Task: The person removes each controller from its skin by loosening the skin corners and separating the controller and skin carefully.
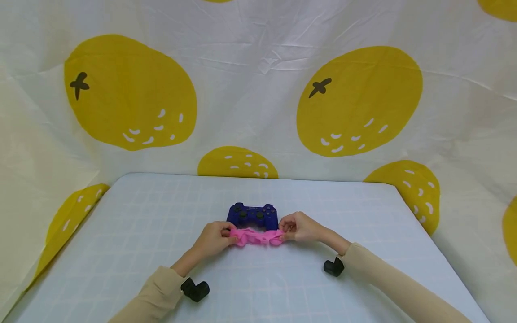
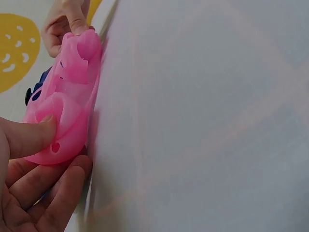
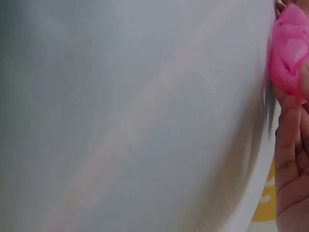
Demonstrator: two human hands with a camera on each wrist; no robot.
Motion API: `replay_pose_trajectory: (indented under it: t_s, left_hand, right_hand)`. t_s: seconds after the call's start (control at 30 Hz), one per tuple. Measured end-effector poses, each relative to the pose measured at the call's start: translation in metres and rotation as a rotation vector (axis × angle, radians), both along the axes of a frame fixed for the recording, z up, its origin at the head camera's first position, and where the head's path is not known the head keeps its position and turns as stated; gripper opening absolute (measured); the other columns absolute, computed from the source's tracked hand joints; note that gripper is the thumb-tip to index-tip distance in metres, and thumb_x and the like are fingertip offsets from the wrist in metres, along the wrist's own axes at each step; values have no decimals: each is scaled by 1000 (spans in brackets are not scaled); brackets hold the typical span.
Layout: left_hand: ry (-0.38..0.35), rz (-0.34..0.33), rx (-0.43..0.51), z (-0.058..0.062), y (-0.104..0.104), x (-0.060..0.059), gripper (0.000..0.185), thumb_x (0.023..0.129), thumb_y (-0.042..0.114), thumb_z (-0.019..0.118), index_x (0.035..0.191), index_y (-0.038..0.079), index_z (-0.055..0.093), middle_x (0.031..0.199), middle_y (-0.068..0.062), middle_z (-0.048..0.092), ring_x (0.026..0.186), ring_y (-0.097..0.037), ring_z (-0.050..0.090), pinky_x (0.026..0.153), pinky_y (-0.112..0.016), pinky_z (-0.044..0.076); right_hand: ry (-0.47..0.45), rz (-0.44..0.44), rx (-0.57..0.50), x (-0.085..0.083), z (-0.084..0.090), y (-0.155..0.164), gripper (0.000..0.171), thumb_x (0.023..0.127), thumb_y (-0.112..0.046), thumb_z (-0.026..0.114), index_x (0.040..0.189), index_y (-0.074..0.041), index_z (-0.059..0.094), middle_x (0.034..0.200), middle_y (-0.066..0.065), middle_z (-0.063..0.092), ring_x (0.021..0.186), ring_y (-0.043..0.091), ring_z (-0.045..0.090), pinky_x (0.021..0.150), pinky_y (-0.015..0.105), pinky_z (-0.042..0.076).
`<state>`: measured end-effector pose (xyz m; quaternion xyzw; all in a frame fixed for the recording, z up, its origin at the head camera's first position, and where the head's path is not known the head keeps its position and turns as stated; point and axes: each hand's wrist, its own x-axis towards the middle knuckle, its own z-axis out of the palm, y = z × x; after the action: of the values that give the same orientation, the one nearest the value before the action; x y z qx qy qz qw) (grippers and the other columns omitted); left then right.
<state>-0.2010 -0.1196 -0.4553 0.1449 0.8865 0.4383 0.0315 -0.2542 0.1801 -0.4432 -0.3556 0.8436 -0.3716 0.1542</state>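
Observation:
A soft pink silicone controller cover is held between both hands, just in front of a dark blue game controller. My left hand pinches the cover's left end, thumb pressed on top and fingers beneath, as the left wrist view shows on the pink cover. At the other end my right hand pinches it between thumb and fingers. The controller lies on the table with its sticks and buttons up, its lower grips partly hidden behind the cover. Only part of the cover shows in the right wrist view.
The table has a pale cloth with a faint grid. A white curtain printed with large yellow fruit hangs behind and beside it. Black wrist cameras sit on both forearms, close over the table.

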Motion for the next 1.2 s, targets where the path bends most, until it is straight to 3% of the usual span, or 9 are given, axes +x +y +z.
replay_pose_trajectory:
  t_s: [0.17, 0.47, 0.63, 0.77, 0.9, 1.03, 1.2]
  left_hand:
    - [3, -42, -9, -1, 0, -1, 9, 81, 12, 73, 84, 7, 67, 64, 3, 64, 55, -3, 48, 50, -17, 39]
    - [-8, -60, 10, 0, 1, -1, 9, 82, 14, 73, 84, 7, 67, 61, 4, 61, 53, -3, 47, 49, -17, 38]
    - [3, -101, 12, -4, -3, -3, 10, 84, 17, 72, 83, 9, 66, 74, 2, 67, 65, -6, 55, 57, -18, 45]
    - [-6, -163, 35, -7, -7, -4, 9, 85, 19, 72, 84, 12, 66, 86, 1, 69, 79, -7, 60, 70, -20, 49]
    - [-22, -269, 78, -9, -10, -4, 8, 88, 19, 68, 90, 11, 69, 90, 0, 69, 82, -5, 60, 76, -20, 49]
    - [-45, -350, 110, -11, -12, -4, 11, 90, 16, 65, 96, 8, 69, 93, -2, 69, 82, 0, 58, 77, -19, 48]
    - [-62, -384, 120, -10, -13, -4, 12, 92, 18, 63, 97, 7, 67, 90, -2, 65, 78, -2, 55, 69, -19, 47]
  right_hand:
    - [-10, 11, -23, -3, -3, 1, 10, 83, -13, 75, 89, -9, 69, 75, -1, 67, 66, 3, 56, 61, 20, 50]
    - [19, -18, -8, -2, -3, 0, 13, 85, -14, 72, 96, -7, 72, 84, 1, 71, 72, 2, 59, 68, 21, 54]
    - [8, -24, -18, 3, -2, 0, 12, 87, -12, 69, 97, -6, 72, 88, 3, 73, 76, 1, 60, 71, 22, 55]
    - [-18, -26, -42, 7, -1, 1, 11, 87, -10, 68, 97, -6, 72, 91, 4, 73, 81, 2, 60, 75, 22, 55]
    - [-12, 2, -71, 8, -2, 3, 10, 87, -7, 67, 96, -7, 71, 95, 7, 71, 87, 8, 60, 80, 24, 55]
    - [0, 46, -94, 9, -2, 5, 10, 88, -6, 66, 96, -7, 71, 100, 8, 69, 93, 15, 60, 82, 26, 55]
    - [18, 102, -96, 8, -1, 6, 11, 89, -10, 66, 98, -8, 71, 103, 8, 68, 95, 9, 60, 84, 26, 55]
